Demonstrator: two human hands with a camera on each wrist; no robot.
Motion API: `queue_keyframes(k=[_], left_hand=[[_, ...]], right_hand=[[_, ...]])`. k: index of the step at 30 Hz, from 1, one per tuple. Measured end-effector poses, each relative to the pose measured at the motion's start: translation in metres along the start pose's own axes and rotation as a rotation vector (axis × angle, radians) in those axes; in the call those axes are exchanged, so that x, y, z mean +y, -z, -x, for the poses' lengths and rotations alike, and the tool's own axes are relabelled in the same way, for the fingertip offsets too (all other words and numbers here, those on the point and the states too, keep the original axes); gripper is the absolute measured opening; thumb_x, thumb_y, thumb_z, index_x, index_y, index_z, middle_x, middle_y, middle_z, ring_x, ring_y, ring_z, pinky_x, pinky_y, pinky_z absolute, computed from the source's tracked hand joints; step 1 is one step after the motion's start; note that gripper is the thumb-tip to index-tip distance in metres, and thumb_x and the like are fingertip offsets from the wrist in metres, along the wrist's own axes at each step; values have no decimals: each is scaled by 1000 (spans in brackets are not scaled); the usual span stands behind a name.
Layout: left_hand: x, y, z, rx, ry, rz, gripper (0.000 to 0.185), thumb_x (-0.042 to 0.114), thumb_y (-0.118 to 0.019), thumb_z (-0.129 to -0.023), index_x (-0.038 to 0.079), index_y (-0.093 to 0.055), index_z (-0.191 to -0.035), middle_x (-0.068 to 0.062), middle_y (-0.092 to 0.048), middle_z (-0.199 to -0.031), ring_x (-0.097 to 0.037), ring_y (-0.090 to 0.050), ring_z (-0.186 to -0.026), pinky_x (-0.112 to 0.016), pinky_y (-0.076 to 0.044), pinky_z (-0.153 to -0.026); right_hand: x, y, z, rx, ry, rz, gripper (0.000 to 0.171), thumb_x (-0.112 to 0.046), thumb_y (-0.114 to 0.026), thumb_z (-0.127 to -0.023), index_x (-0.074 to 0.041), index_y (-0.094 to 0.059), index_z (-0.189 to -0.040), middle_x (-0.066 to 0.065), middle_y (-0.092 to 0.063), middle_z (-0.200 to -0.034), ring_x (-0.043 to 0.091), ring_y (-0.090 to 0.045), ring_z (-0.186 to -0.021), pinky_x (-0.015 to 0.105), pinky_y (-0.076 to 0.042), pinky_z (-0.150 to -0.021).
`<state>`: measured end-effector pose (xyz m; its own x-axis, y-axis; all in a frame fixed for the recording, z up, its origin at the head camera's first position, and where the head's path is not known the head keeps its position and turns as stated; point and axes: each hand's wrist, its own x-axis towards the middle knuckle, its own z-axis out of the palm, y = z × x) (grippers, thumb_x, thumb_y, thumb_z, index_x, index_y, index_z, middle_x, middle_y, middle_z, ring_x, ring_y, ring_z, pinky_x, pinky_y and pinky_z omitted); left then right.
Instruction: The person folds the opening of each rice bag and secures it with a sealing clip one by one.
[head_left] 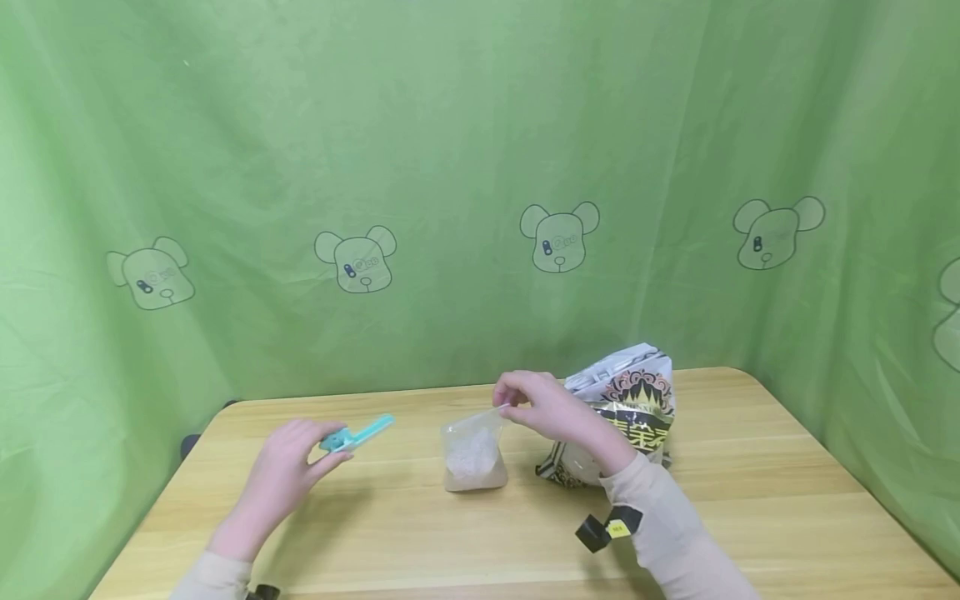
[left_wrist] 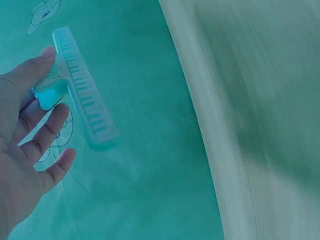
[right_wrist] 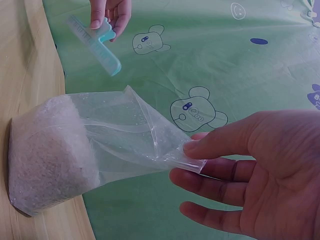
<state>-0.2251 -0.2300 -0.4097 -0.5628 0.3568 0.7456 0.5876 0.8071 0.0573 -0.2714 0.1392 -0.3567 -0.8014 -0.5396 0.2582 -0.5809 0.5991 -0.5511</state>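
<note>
My left hand (head_left: 287,463) pinches a teal bag clip (head_left: 372,430) between thumb and fingers, above the left part of the table. In the left wrist view the wide toothed bar of the bag clip (left_wrist: 86,90) points away from the palm, while the other fingers are spread loosely. A clear plastic bag of white grains that look like rice (right_wrist: 52,150) stands on the table between the hands. My right hand (head_left: 546,407) pinches the top corner of this bag and pulls it up to the right, so the empty upper part is stretched and creased.
Behind my right forearm stands a shiny printed package (head_left: 645,429) with black and gold markings, against a taller white patterned part (head_left: 630,367). The wooden table (head_left: 405,542) ends at a green curtain (head_left: 450,167) with bear-head prints.
</note>
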Motion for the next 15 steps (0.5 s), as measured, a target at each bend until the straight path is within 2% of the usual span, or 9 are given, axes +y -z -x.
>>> queue_keyframes(k=[7,15], left_hand=[[2,-8,-10,2,32,69,40,22,-87,-65,6,-72,-98,1,-72,-84,-14,-63,-79,-36,-53,-72],[6,-14,-19,-41,89,125,38,24,-86,-69,7,-71,-99,0,-72,-87,-15,-64,-82,-36,-55,-74]], right_hand=[[-1,1,1,2,-7,-1,9,-10,-67,-88,-12,-63,-95,0,-68,-90,11,-61,-84,44,-55,-85],[-2,1,1,-4,-19,0,8,-10,-67,-88,-12,-64,-95,0,-68,-90,11,-61,-84,38,-56,-82]])
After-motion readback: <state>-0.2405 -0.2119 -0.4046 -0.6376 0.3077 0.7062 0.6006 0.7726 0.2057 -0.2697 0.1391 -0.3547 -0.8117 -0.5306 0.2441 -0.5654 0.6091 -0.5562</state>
